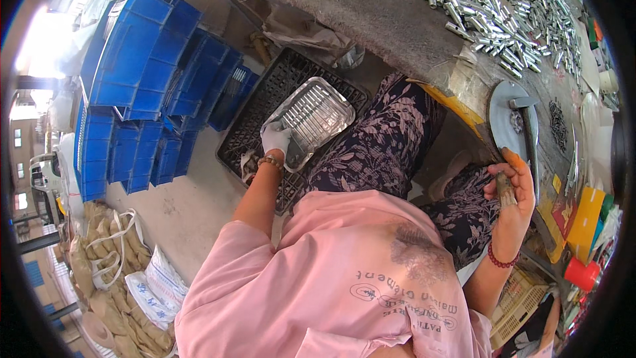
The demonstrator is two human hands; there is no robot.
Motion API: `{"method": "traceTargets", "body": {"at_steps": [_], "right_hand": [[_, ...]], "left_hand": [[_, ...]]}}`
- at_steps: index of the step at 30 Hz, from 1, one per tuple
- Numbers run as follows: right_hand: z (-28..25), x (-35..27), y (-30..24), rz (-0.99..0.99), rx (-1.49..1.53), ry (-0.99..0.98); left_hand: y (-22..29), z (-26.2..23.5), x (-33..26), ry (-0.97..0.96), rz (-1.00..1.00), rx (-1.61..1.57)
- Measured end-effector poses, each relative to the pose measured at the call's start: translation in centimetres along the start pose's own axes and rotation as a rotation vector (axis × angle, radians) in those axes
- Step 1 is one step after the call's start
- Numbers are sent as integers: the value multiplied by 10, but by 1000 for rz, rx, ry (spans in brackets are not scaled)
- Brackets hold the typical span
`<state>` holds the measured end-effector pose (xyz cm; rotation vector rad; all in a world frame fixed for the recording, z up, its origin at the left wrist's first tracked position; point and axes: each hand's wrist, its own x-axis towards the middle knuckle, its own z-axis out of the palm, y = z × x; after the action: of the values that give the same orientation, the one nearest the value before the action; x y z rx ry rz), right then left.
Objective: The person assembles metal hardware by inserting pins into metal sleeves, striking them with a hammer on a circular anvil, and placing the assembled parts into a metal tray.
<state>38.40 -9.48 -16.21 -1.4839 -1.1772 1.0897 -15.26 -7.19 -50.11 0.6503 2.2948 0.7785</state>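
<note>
Beyond our left grip stand stacked blue bins. That gloved grip is clamped on the near rim of a ribbed foil tray lying over a black crate. Our right grip pinches a small brown piece, metal pins heaped on the bench beyond it.

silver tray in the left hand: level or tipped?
Tipped. The left hand grips one corner of the silver tray, which slants above the black crate.
</note>
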Motion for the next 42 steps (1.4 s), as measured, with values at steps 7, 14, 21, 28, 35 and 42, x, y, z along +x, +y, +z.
{"method": "traceTargets", "body": {"at_steps": [7,14,21,28,35,42], "right_hand": [[-3,1,-3,12,-8,30],[8,-1,-19,60,13,-50],[9,-10,-32,32,19,-115],[-10,-11,-52,-280,-282,-159],[-94,-8,-45,-285,-664,340],[-176,31,-3,87,-1180,681]], "left_hand": [[48,-5,-26,33,216,316],[177,-52,-66,276,585,-86],[401,-36,-190,-203,1354,-102],[455,36,-201,-316,1651,323],[464,43,-200,-478,1511,348],[445,21,-243,-1041,730,-529]]}}
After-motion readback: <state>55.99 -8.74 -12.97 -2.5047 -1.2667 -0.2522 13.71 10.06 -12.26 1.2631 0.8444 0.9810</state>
